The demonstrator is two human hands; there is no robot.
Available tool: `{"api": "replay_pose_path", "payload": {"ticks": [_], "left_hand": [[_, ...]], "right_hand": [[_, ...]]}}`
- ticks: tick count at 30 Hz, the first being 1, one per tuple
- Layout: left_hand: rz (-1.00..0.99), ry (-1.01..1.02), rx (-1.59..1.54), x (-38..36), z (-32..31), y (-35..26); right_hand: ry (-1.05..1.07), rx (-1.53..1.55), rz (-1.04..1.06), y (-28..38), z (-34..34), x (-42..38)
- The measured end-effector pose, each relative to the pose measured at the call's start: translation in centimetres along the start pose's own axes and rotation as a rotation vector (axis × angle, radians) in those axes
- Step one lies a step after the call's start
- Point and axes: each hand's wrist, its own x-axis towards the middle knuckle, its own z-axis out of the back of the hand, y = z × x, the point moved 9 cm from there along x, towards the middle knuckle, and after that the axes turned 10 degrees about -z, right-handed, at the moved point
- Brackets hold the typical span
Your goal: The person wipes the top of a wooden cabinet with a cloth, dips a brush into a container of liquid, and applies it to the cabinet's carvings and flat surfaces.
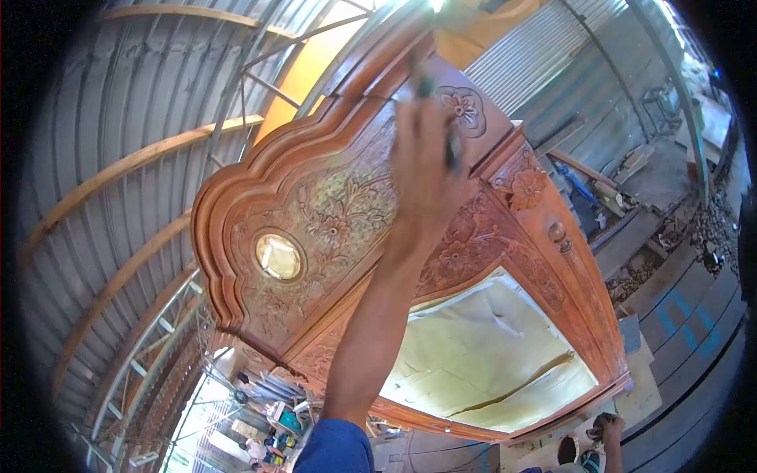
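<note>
My left hand (430, 154) reaches up, arm stretched out of a blue sleeve, over the carved upper panel of a reddish-brown wooden cabinet (367, 126). It is smeared by motion. Its fingers close around a dark greenish object (424, 83), whose kind I cannot make out; part of it shows past each side of the hand. Carved flowers (333, 230) and a round opening (278, 256) lie to the left of the arm. Low at the right edge of the cabinet, my right hand (609, 428) is closed around a small dark thing (594, 433) too small to name.
Crumpled pale sheeting (481, 347) covers the cabinet's large lower opening. Dark floor boards (686, 311) and loose wood pieces (603, 185) lie at right. Ribbed metal sheeting (118, 102) rises at left. Several cluttered items (276, 418) show below.
</note>
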Motion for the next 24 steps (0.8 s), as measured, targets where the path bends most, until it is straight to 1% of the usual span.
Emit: {"api": "replay_pose_path", "payload": {"ticks": [1, 3, 4, 5, 6, 7, 8, 9, 11, 12, 13, 14, 17, 18, 19, 21, 23, 24], "left_hand": [[0.052, -0.052, 0.066, -1.8, 2.2, -0.5], [0.098, -0.109, 0.137, -4.4, 5.4, -1.1], [0.06, -0.085, 0.13, -5.4, 6.1, -1.3], [0.029, -0.06, 0.126, -5.8, 6.5, -1.3], [0.038, -0.062, 0.142, -5.6, 6.7, -0.8], [0.017, -0.078, 0.13, -4.9, 6.8, -0.1], [-0.004, -0.094, 0.115, -4.7, 7.2, 0.3], [0.004, -0.095, 0.129, -5.7, 7.7, 0.8], [0.19, -0.449, 0.068, -9.2, 10.4, 3.3], [0.387, -0.706, -0.28, -10.3, 10.4, 3.8], [0.385, -0.707, -0.288, -9.4, 9.9, 3.6], [0.377, -0.645, -0.268, -8.1, 9.0, 3.9], [0.319, -0.516, -0.104, -5.4, 6.0, 2.5], [0.229, -0.501, -0.025, -4.6, 6.3, 0.6], [0.131, -0.486, 0.051, -4.1, 6.2, -1.0], [0.34, -0.608, -0.495, -6.5, 5.4, 0.5], [0.465, -0.871, -0.528, -9.7, 6.9, 2.8], [0.506, -0.881, -0.57, -9.8, 6.6, 4.5]], "right_hand": [[-0.021, 0.009, 0.033, -0.8, 1.1, 0.1], [0.072, 0.056, -0.103, -2.5, 2.8, -0.7], [-0.009, 0.165, -0.133, -3.6, 4.2, -1.3], [-0.007, 0.159, -0.125, -3.8, 4.8, -1.3], [0.032, 0.109, -0.13, -5.0, 6.0, -0.3], [0.076, 0.054, -0.134, -4.7, 6.2, 0.3], [-0.011, -0.29, -0.074, -4.2, 6.7, 0.9], [-0.005, -0.303, -0.068, -3.4, 6.7, 0.5], [0.037, -0.096, -0.263, 0.8, 4.7, -2.7], [0.033, -0.084, -0.256, 0.7, 4.6, -1.9], [0.031, 0.005, -0.191, 0.7, 4.8, -0.9], [0.027, 0.085, -0.128, 1.0, 4.8, -0.6], [-0.055, 0.035, -0.105, 0.3, 3.9, 1.4], [0.002, -0.073, -0.048, 1.6, 3.1, 1.5], [0.055, -0.084, 0.009, 2.5, 2.4, 1.3], [0.092, -0.134, 0.021, 2.5, 1.6, 2.3], [0.089, -0.091, 0.039, 1.8, 1.8, 2.1], [0.09, -0.052, 0.056, 1.7, 2.0, 1.7]]}}
